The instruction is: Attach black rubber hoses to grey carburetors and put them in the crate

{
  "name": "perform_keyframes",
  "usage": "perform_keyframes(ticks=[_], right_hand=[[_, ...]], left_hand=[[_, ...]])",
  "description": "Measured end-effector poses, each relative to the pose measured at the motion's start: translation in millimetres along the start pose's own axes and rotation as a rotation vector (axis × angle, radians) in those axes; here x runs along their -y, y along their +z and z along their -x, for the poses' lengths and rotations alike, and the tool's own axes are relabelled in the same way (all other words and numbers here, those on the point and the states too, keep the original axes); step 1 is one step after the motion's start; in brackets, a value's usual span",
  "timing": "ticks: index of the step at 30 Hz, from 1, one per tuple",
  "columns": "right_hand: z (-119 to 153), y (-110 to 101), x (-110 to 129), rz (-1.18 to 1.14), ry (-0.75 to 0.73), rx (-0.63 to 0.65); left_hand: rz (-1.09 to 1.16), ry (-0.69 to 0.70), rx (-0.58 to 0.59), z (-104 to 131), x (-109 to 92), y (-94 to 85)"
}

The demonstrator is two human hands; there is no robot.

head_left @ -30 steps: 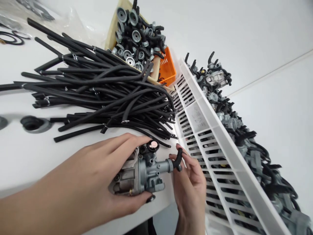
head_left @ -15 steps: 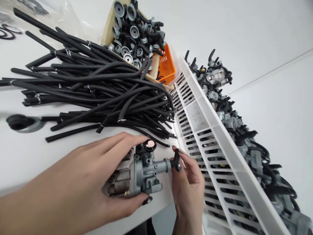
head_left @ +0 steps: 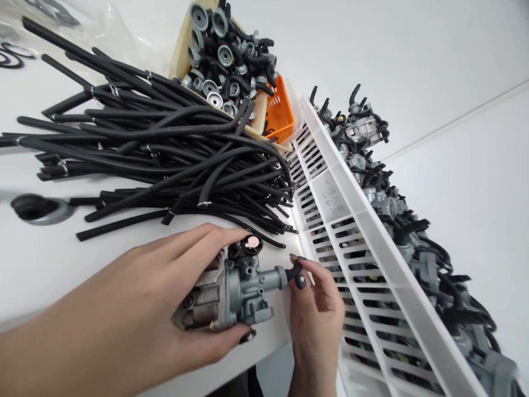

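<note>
A grey metal carburetor [head_left: 243, 292] lies on its side in my left hand [head_left: 152, 303], whose thumb and fingers wrap round its wider body. A round black fitting with a pink centre faces up on its upper side. From the carburetor's narrow right end sticks a short black rubber elbow [head_left: 294, 271]. My right hand [head_left: 316, 309] pinches that elbow between thumb and fingertips. The fingertips partly cover the elbow's tip. Just beyond my left hand lies a pile of black rubber hoses [head_left: 165, 143] with small wire clips.
A white slotted crate [head_left: 363, 264] full of carburetors stands close on the right. At the back are a cream bin [head_left: 178, 55] of caps with black elbows and an orange basket [head_left: 281, 113]. A loose black-and-grey cap [head_left: 41, 209] lies at left.
The black elbow has turned: its tip pointed upward before and now leans more to the right, with my right fingertips on it. My left hand keeps its hold on the carburetor.
</note>
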State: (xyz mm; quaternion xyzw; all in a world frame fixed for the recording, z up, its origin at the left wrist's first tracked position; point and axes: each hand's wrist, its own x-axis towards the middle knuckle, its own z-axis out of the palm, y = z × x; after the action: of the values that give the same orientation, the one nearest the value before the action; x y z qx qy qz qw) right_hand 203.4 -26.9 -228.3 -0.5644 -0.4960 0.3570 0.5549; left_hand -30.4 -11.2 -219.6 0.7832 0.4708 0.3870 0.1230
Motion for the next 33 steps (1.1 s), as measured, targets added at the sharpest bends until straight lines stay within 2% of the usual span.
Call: perform_keyframes(ticks=[3,9,15,17,33], right_hand=[[-0.2,0.4,0.0,0.01,-0.004,-0.011],[0.7,0.1,-2.0,0.018,-0.027,-0.044],[1.7,0.9,-1.6,0.013,-0.019,-0.085],[2.3,1.8,-0.8,-0.002,-0.006,-0.087],[2.4,6.0,3.6,-0.014,-0.056,-0.073]], left_hand=[[-0.006,0.051,-0.049,-2.2,4.8,3.7],[0.005,0.063,-0.06,-2.9,5.0,5.0],[0.032,-0.118,0.101,-0.2,-8.0,-6.4],[0.05,-0.129,0.123,-0.5,-10.7,-8.5],[0.056,-0.146,0.133,-1.0,-12.1,-8.7]])
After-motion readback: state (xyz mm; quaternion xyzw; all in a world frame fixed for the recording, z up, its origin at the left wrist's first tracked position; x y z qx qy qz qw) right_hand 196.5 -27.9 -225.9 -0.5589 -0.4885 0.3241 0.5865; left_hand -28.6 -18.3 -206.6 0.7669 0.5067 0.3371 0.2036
